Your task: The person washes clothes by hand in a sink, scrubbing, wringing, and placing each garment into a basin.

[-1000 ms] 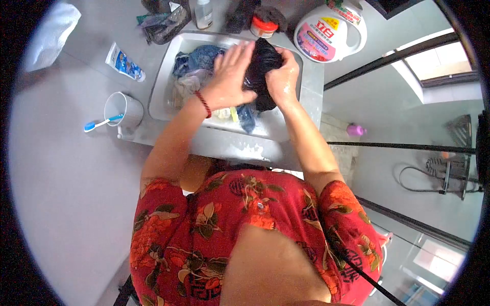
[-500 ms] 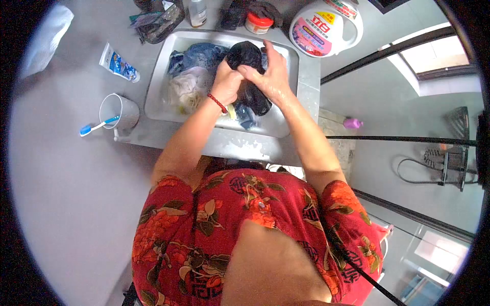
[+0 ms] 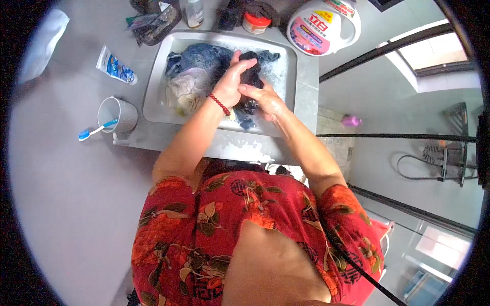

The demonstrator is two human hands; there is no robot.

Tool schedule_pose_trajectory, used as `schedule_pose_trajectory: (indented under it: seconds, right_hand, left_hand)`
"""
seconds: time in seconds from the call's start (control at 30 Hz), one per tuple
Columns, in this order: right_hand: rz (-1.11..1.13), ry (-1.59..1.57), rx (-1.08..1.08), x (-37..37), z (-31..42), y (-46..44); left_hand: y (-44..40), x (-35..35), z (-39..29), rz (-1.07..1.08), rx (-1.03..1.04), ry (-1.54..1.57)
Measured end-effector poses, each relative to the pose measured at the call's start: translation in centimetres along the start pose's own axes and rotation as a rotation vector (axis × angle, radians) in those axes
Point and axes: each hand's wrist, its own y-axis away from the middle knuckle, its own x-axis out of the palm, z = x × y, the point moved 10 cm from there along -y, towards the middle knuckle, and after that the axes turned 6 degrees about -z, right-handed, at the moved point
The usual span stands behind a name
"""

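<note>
A dark wet cloth (image 3: 250,76) is bunched between my two hands over the white basin (image 3: 154,97). My left hand (image 3: 229,84), with a red bead bracelet at the wrist, is closed on the cloth's left side. Around its lower right part my right hand (image 3: 268,102) is wrapped, thumb pointing left. Blue cloth (image 3: 199,57) and a cream-white cloth (image 3: 188,89) lie in the basin to the left of my hands. Foamy water shows at the basin's right, with a dark piece of cloth near its top right.
Behind the basin stand a detergent jug (image 3: 316,30), a red-lidded jar (image 3: 256,23), a small bottle (image 3: 194,14) and a dark bag (image 3: 158,28). At left are a toothpaste tube (image 3: 117,67) and a white cup (image 3: 125,115) with a blue toothbrush (image 3: 94,131).
The raised, spread left hand has come down and closed on the dark cloth. The right hand has moved lower, and the cloth sits lower in the basin.
</note>
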Motion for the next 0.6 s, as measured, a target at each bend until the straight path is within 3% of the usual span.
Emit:
schedule_pose_trajectory:
  seconds: [0.07,0.1,0.13,0.2,0.23,0.27,0.33,0.4,0.5,0.6]
  right_hand:
    - [0.016,-0.203,0.217,-0.3,-1.7,-0.1]
    - [-0.037,-0.196,0.183,-0.3,-1.2,0.0]
    - [-0.005,-0.346,0.295,-0.8,-2.7,-0.5]
    - [0.165,-0.606,0.356,1.0,-2.0,-0.2]
    - [0.330,-0.873,0.458,3.0,-1.3,0.6]
    - [0.364,-0.908,0.442,3.6,-1.1,0.8]
    - [0.472,-0.936,0.414,5.0,-1.1,1.0]
    - [0.591,-0.970,0.429,7.1,-0.8,2.2]
    - [0.646,-0.901,0.455,7.1,-1.0,2.3]
    - [0.651,-0.783,0.436,6.3,-0.8,2.1]
  left_hand:
    - [-1.9,-1.1,1.4,0.164,-0.078,0.248]
    - [-2.0,-0.9,1.0,0.179,-0.058,0.216]
    - [-1.5,-1.6,0.0,0.203,-0.024,0.154]
    - [-2.3,-4.5,0.4,0.080,-0.134,0.081]
    - [-2.3,-5.9,0.2,0.006,-0.089,0.041]
    - [-1.9,-5.5,-0.1,0.003,-0.087,0.042]
    - [-1.1,-2.2,-1.6,0.271,-0.005,0.260]
    - [1.4,2.9,-4.1,0.688,0.030,0.467]
    - [2.1,3.3,-6.4,0.784,0.139,0.462]
    - [1.1,2.2,-7.2,0.657,0.181,0.270]
